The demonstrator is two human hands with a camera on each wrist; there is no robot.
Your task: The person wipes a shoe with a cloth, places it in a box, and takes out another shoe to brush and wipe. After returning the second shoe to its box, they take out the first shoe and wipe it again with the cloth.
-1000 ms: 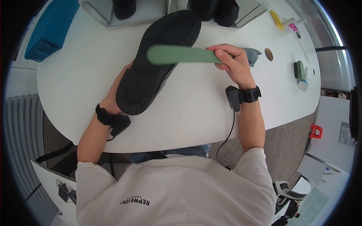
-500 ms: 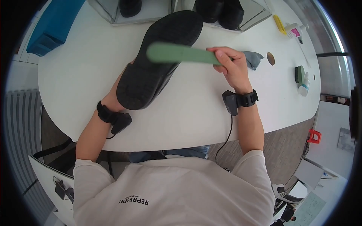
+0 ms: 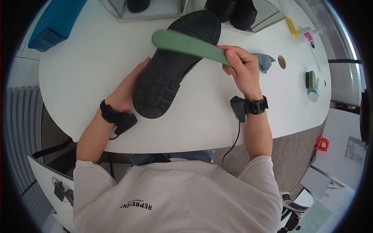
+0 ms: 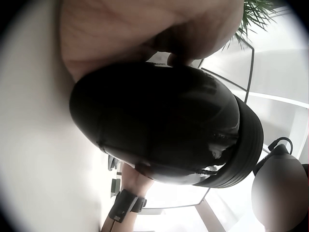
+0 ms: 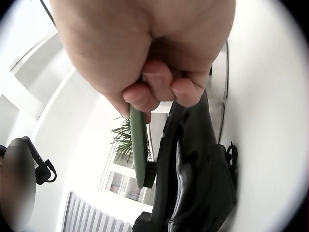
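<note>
My left hand (image 3: 126,88) grips a black leather shoe (image 3: 159,77) along its left side, with the treaded sole facing up toward me. Part of that hand's fingers is hidden behind the shoe. In the left wrist view the shoe's glossy upper (image 4: 159,121) lies close under the palm. My right hand (image 3: 244,70) holds a green brush (image 3: 186,44) by its handle, thumb on top. The brush's back overlaps the middle of the sole in the head view. Dark bristles (image 5: 150,174) face the sole in the right wrist view.
Clear-sided boxes (image 3: 155,16) with black shoes (image 3: 243,15) stand at the table's far edge. A grey cloth (image 3: 265,63) lies beyond my right hand. Further right are another green brush (image 3: 311,79), a white bottle (image 3: 315,93) and a pump bottle (image 3: 307,35). A blue holder (image 3: 54,27) stands far left.
The shoe has shifted right and turned, so its sole now faces up more squarely. The brush's far end has swung away from me, tilting it. Both hands keep their holds.
</note>
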